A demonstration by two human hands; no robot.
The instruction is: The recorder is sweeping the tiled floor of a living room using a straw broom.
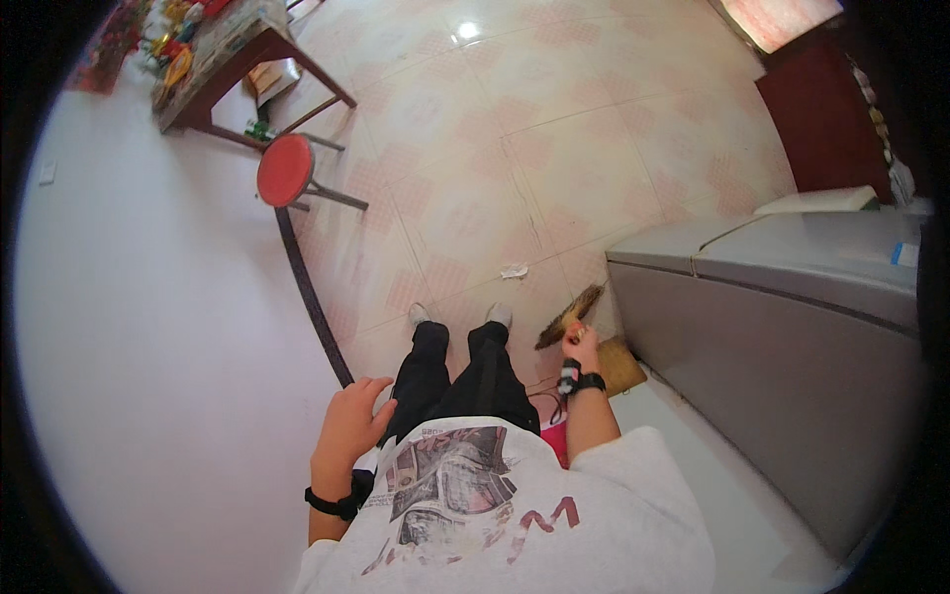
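My right hand [582, 341] is closed around the handle of a broom [554, 335], its straw-coloured, dark-edged head spread over the floor below. Most of the handle is hidden by the hand. Empty, my left hand [358, 418] hangs by my left thigh with the fingers loosely bent and apart. On the tiles ahead of my shoes lies a small crumpled white scrap [514, 271], apart from the broom. Black bands circle both wrists.
A grey chest-like appliance [772, 317] stands close on the right, with a tan flat-sided object [622, 367] beside it. Pink and red items [552, 421] sit behind my right arm. At the far left are a red round stool [286, 170] and a wooden table [223, 74].
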